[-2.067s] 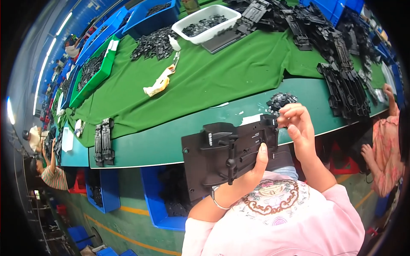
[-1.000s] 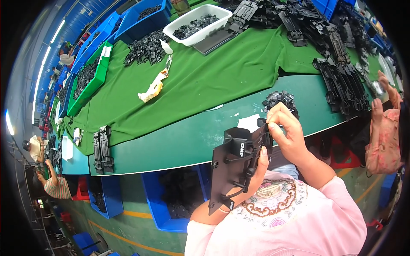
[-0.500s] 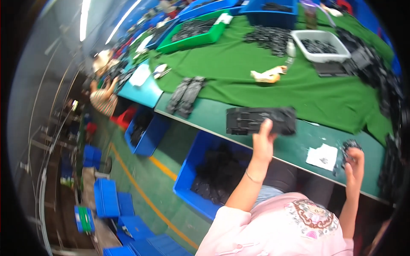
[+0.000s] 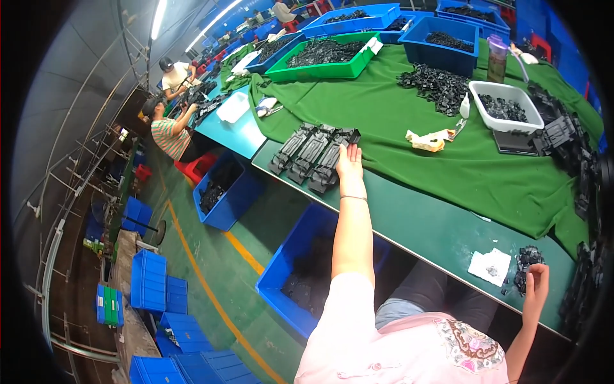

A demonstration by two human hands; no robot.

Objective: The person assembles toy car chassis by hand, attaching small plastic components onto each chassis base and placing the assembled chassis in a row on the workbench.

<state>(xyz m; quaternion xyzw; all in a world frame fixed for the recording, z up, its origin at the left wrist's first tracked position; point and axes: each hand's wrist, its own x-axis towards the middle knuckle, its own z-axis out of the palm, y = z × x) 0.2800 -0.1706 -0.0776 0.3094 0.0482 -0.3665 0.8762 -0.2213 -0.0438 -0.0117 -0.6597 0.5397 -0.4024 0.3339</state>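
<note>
Three long black moulded plastic housings (image 4: 311,152) lie side by side, slanted, on the green tabletop. My left hand (image 4: 350,164) reaches forward to the rightmost housing (image 4: 331,168), its fingers stretched out along the right edge and touching it. At the right, my right hand (image 4: 538,283) is curled beside a small heap of black plastic pieces (image 4: 529,257), fingertips drawn together. Whatever is between those fingers, if anything, is too small to make out. Left of the heap lies a white paper sheet (image 4: 489,266) with tiny bits on it.
A green cloth (image 4: 377,115) covers the far tabletop. On it are a green tray (image 4: 320,72), a white tub (image 4: 511,121), a pile of black parts (image 4: 435,86) and a crumpled yellowish wrapper (image 4: 430,141). Blue bins (image 4: 281,281) stand below the edge. Two people sit at the far left.
My left hand has carried a black housing leftward and set it beside the two others, its fingers now stretched out. My right hand stays by the small heap. The view has shifted.
</note>
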